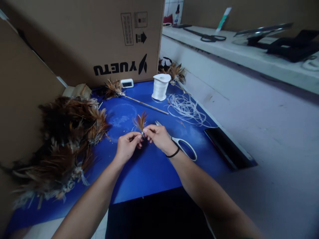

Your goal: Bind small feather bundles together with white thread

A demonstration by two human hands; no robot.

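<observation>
Nearest to us, our forearms reach in over the near edge of the desk point(149, 172), whose top is covered in blue. Our left hand point(127, 146) and right hand point(160, 137) meet above the middle of the desk. Both sets of fingertips are pinched on the base of a small feather bundle point(141, 122). Its brown tips fan upward above our fingers, clear of the surface. A black band point(173, 153) circles the right wrist.

Just behind that wrist lie white-handled scissors point(185, 147), flat on the blue and partly hidden by the hand. Along the left edge a large feather pile point(67, 132) spreads down toward the near left corner. At the right edge lies a dark flat device point(228, 147).

Farther in, a thin stick point(147, 104) with a feather tuft at its left end lies slanted across the desk. Loose white cord point(186, 108) curls just right of it. Near the far edge a white spool point(160, 87) stands upright, with a small white gadget point(127, 83) to its left. A cardboard box point(99, 39) rises behind them.
</observation>
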